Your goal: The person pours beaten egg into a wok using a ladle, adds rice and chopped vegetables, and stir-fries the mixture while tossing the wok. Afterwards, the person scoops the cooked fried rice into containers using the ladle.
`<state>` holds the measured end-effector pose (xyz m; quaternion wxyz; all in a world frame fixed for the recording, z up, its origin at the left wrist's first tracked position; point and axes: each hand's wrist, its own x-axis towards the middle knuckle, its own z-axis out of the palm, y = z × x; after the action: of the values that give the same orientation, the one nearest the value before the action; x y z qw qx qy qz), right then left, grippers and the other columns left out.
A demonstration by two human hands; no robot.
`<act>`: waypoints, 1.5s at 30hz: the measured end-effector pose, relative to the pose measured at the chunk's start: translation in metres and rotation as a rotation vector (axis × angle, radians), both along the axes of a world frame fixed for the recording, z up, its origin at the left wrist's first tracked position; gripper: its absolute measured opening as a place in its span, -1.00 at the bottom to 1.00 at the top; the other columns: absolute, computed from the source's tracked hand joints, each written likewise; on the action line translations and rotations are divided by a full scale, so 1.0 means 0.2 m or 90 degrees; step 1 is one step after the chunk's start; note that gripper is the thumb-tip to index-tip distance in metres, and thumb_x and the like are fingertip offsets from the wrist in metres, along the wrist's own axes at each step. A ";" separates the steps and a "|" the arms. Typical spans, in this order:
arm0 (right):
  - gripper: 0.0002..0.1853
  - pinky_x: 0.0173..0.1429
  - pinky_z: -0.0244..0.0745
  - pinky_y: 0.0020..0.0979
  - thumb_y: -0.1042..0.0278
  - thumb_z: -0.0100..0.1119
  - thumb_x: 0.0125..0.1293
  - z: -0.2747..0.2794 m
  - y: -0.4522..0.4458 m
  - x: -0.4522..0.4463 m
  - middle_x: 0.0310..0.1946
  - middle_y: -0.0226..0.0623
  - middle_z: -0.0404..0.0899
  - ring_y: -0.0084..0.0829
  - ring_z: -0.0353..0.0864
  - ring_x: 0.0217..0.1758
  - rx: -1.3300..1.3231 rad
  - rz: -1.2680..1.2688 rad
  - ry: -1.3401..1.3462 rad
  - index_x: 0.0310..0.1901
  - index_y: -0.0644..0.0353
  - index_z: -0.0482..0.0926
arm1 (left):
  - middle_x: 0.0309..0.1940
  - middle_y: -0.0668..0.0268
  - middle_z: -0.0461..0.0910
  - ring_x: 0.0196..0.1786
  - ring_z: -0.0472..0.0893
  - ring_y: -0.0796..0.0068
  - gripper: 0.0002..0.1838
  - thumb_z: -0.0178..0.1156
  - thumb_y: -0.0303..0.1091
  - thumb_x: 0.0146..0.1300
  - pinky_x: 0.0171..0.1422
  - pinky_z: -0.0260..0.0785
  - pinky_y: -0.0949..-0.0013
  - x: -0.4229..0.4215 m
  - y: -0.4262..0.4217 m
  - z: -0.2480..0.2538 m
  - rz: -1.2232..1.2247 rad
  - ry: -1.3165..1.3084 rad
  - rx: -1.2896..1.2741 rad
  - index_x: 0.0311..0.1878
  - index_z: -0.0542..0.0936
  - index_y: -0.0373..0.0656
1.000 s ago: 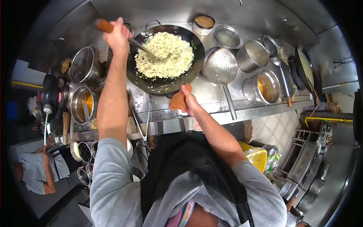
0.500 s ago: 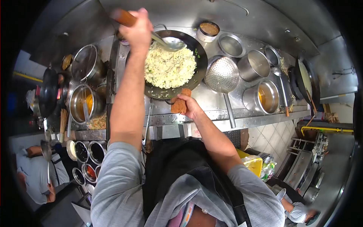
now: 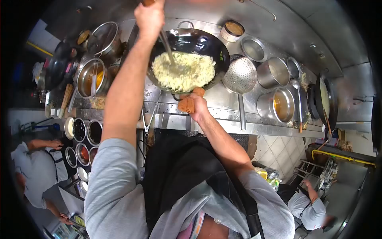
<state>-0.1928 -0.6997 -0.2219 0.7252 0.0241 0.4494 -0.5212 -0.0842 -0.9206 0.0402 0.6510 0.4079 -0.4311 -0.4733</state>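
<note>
Pale, crumbly food point(image 3: 199, 67) sits in the wok point(image 3: 203, 42), upper middle of the frame, loose and broken up: stirring looks well along, though how much remains can't be told. The left hand point(image 3: 149, 20) has its fingers wrapped round the ladle point(image 3: 164, 41); the right hand point(image 3: 198, 105) closes on an orange cloth point(image 3: 186, 104) at the near rim. Half a second ago the ladle's bowl showed at the food's far edge; now it's buried, more dark far wall bared!

your left arm point(image 3: 126, 87) stretches long and nearly straight toward the far side, left hand point(image 3: 149, 20) closed in a fist at its end. your right arm point(image 3: 225, 144) slants leftward, right hand point(image 3: 200, 106) curled tight, nearer than the other.
</note>
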 end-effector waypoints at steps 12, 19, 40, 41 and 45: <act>-0.64 -0.07 0.69 -0.06 0.45 -0.05 0.30 0.16 0.11 -0.07 -0.07 0.01 0.62 -0.11 0.69 -0.08 -0.007 0.015 0.046 0.12 0.36 0.42 | -0.64 0.45 0.51 -0.63 0.45 0.63 -0.75 0.37 -0.36 0.22 -0.55 0.32 0.37 -0.10 0.16 -0.39 0.075 -0.009 -0.226 -0.50 0.51 -0.16; -0.61 -0.03 0.65 -0.03 0.35 0.01 0.31 0.04 0.54 -0.08 -0.09 -0.03 0.61 -0.13 0.67 -0.07 -0.119 0.001 0.104 0.14 0.29 0.42 | -0.74 0.36 0.31 -0.69 0.27 0.56 -0.57 0.22 -0.43 0.31 -0.56 0.16 0.39 0.23 0.29 0.17 -0.178 0.148 -0.241 -0.70 0.36 -0.17; -0.61 -0.08 0.67 -0.10 0.36 0.02 0.30 0.10 0.47 -0.11 -0.14 -0.06 0.63 -0.14 0.68 -0.12 -0.064 0.018 0.040 0.12 0.34 0.44 | -0.71 0.37 0.36 -0.71 0.33 0.53 -0.79 0.21 -0.43 0.34 -0.57 0.28 0.30 0.07 0.02 -0.12 -0.155 0.125 -0.164 -0.41 0.42 -0.17; -0.63 -0.06 0.67 -0.06 0.37 0.01 0.32 0.12 0.54 -0.12 -0.11 -0.03 0.63 -0.11 0.69 -0.11 -0.057 0.012 0.067 0.11 0.35 0.45 | -0.70 0.60 0.26 -0.74 0.20 0.70 -0.74 0.22 -0.41 0.34 -0.70 0.13 0.52 0.00 0.22 0.16 -0.070 0.123 -0.114 -0.41 0.34 0.01; -0.63 -0.13 0.68 -0.08 0.34 0.01 0.32 0.17 0.39 -0.12 -0.15 -0.02 0.64 -0.12 0.70 -0.14 -0.027 -0.015 0.070 0.08 0.39 0.46 | -0.74 0.61 0.27 -0.76 0.21 0.73 -0.74 0.23 -0.35 0.35 -0.71 0.13 0.56 0.07 0.26 0.49 -0.156 0.111 -0.256 -0.45 0.39 0.01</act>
<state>-0.2168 -0.6208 -0.1878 0.6933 -0.0146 0.4773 -0.5397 -0.0705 -0.8693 0.1380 0.6918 0.1725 -0.5048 -0.4866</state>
